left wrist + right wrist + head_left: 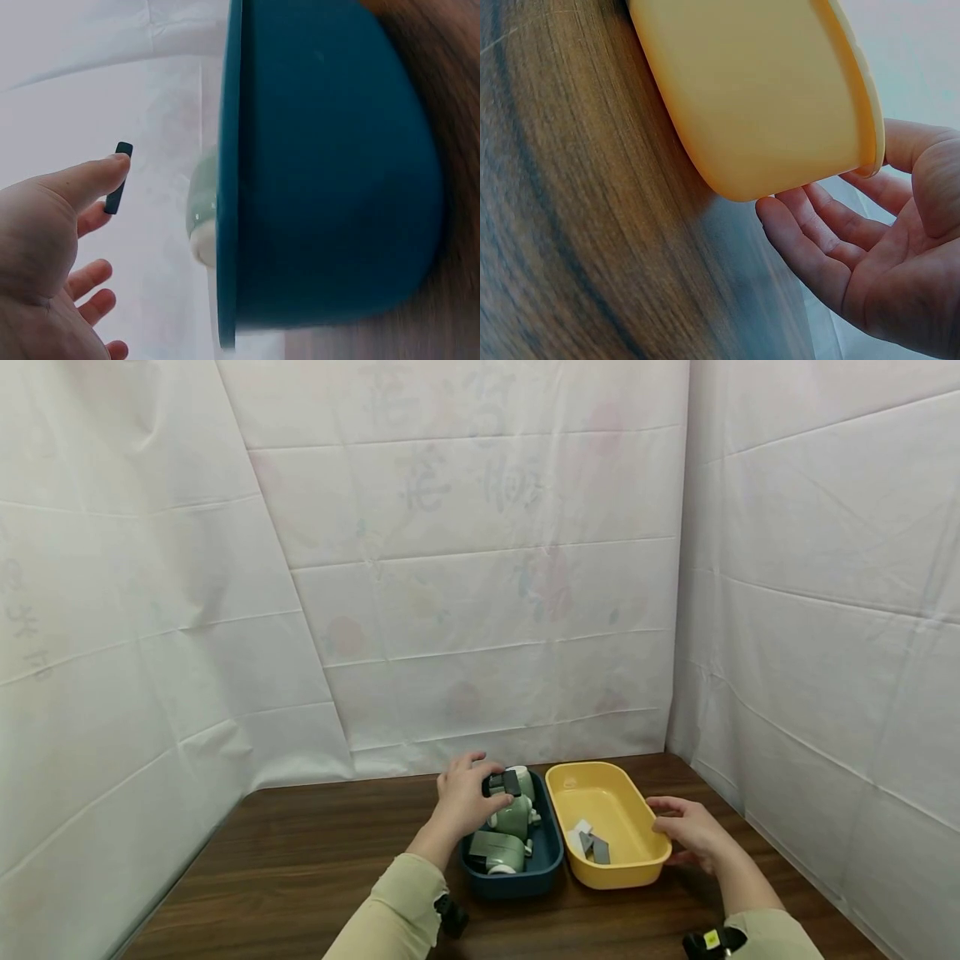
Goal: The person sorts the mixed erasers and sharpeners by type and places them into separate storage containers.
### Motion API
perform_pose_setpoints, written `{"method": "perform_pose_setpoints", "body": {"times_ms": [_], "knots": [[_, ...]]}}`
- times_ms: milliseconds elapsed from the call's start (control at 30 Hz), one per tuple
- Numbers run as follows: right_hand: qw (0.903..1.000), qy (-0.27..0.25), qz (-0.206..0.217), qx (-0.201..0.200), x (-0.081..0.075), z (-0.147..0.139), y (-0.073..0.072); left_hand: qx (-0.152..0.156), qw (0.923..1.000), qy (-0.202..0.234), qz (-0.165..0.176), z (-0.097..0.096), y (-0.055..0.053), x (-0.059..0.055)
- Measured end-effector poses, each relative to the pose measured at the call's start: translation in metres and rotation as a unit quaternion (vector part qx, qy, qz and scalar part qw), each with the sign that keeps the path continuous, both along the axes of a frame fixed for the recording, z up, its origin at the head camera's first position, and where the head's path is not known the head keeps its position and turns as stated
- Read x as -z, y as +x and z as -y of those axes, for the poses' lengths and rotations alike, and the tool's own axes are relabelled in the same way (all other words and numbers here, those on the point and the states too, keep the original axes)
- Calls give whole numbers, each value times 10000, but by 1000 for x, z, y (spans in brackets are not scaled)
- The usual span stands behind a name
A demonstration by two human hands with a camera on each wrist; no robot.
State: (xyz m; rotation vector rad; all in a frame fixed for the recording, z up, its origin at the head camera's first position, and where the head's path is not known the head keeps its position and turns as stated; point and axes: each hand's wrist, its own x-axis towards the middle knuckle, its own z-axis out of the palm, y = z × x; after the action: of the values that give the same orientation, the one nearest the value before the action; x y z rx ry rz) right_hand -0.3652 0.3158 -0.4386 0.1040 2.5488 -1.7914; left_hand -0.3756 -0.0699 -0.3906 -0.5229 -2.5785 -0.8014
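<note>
My left hand (462,802) pinches a small dark flat rectangular piece (118,178) between thumb and fingertips, above the far part of a blue bin (551,860). Several sage-green rounded objects (513,818) with white ends lie in that bin; their exact kind I cannot tell. A grey flat patch shows on the nearest one (497,850). At the right side of a yellow bin (611,802), my right hand (693,831) holds the rim, its thumb over the edge and its curved fingers along the outer wall. White and grey flat pieces (592,843) lie in the yellow bin.
Both bins stand side by side on a dark wood-grain table (315,860). White cloth sheets (465,610) hang behind the table and along both sides. Dark wrist devices (450,914) are worn on both forearms.
</note>
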Motion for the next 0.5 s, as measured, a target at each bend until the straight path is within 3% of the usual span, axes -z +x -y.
{"method": "perform_pose_setpoints", "body": {"times_ms": [500], "knots": [[10000,-22,-32,-33,-1,0,1,207,9997,-143,49,-36,6,-2]]}}
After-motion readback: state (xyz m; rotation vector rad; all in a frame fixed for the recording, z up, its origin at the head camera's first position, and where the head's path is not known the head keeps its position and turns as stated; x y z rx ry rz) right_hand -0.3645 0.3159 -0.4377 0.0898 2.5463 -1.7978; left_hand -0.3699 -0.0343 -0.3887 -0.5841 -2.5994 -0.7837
